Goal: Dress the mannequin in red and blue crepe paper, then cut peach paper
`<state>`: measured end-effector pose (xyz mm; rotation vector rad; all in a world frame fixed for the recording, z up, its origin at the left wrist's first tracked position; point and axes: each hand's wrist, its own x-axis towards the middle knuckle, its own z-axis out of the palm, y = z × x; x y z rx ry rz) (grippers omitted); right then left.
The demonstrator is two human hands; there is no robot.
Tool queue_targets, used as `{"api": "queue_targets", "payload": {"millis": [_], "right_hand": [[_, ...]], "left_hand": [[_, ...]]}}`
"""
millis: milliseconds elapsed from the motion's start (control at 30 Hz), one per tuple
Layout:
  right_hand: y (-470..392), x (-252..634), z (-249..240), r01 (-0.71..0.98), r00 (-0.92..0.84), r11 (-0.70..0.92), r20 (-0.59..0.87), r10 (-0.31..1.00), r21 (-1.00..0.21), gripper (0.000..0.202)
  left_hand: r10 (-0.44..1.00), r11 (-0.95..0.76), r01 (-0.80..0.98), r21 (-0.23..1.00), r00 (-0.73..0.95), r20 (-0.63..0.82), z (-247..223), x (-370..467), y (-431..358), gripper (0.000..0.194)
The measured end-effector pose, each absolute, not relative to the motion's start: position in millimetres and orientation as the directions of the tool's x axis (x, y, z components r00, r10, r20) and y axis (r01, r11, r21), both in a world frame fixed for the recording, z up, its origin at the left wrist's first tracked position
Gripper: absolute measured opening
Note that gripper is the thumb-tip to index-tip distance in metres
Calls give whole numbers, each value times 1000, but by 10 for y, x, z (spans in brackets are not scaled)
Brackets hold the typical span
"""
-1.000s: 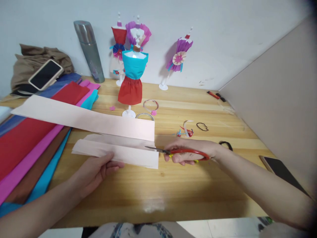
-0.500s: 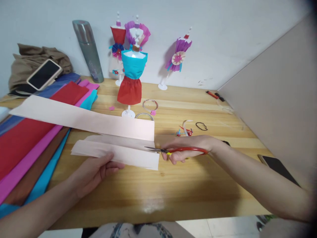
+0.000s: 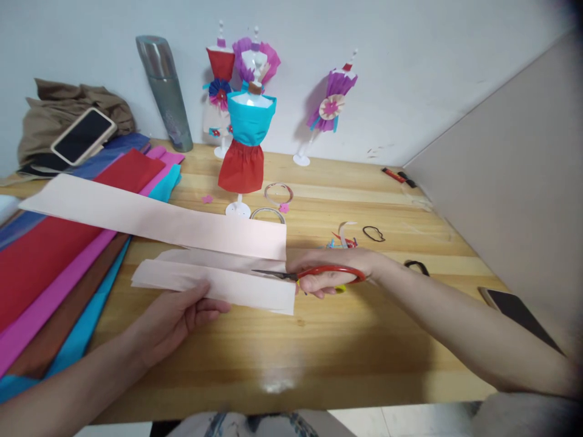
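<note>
My left hand (image 3: 189, 309) pinches the lower edge of a folded pale pink crepe paper strip (image 3: 241, 288), thumb on top and fingers beneath. In my right hand (image 3: 323, 276) is a pair of scissors (image 3: 334, 269) with red and yellow handles. Their dark blades lie along the fold at the strip's right part and look nearly closed; how far the paper is cut there I cannot make out. Just behind, a longer pale pink paper strip (image 3: 200, 224) lies across the table, its left end over coloured paper.
Coloured crepe paper sheets (image 3: 50, 255) cover the left side. A small dress form (image 3: 248, 145) in turquoise and red stands behind the strips, with other dressed forms by the wall. A flask (image 3: 166, 97), tape rolls (image 3: 279, 193), a hair tie (image 3: 373, 233) and a phone (image 3: 519, 315) are around.
My right hand has moved left with the scissors, and the blades reach farther along the folded strip. My left hand keeps its hold in nearly the same place.
</note>
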<state>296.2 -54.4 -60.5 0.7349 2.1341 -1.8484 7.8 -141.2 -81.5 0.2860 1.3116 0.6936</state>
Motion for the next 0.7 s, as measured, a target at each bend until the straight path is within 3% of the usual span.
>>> {"api": "queue_targets", "payload": {"millis": [167, 300, 400, 700], "right_hand": [[-600, 2987, -624, 554, -798, -16, -536, 276, -833, 55], [-620, 2957, -564, 542, -804, 25, -509, 306, -840, 58], [-599, 2919, -536, 490, -853, 72, -460, 247, -869, 61], [-529, 2896, -573, 424, -894, 1, -419, 158, -906, 66]], "left_hand": [[612, 772, -296, 563, 104, -784, -803, 79, -1413, 26], [606, 774, -298, 559, 95, -789, -791, 88, -1404, 25], [610, 770, -310, 558, 97, -787, -779, 100, -1395, 25], [635, 747, -351, 564, 124, -763, -839, 69, -1383, 26]]}}
